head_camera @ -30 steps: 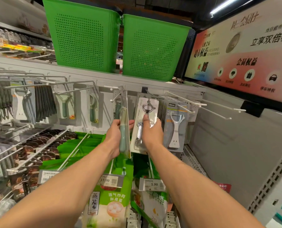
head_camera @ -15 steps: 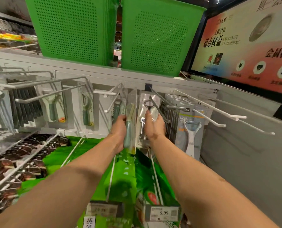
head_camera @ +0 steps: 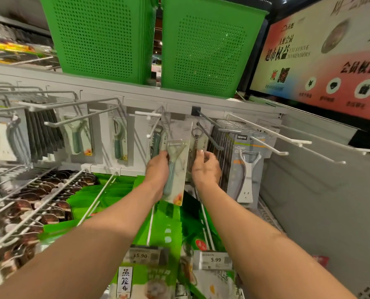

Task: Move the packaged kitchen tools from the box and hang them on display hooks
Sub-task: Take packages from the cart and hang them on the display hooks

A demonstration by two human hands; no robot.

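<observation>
My left hand [head_camera: 157, 169] grips a carded peeler with a pale green handle [head_camera: 175, 169], held upright in front of the hook wall. The card's top sits just below a white display hook [head_camera: 149, 114]. My right hand [head_camera: 205, 167] pinches a second pack, a clear card with a metal corkscrew-like tool [head_camera: 195, 137], hanging beside a dark grey hook [head_camera: 210, 134]. Whether that pack is threaded on the hook I cannot tell. No box is in view.
Green-handled peelers [head_camera: 118, 137] hang to the left, and a thick row of white peeler packs [head_camera: 247, 167] hangs to the right. Bare white hooks [head_camera: 287, 139] jut out at far right. Two green baskets [head_camera: 201, 46] stand on the shelf above. Green packets [head_camera: 123, 190] hang below.
The view has moved closer to the wall. My left hand turned the green peeler card to face me and raised it toward the white hook. My right hand stayed at the metal tool pack.
</observation>
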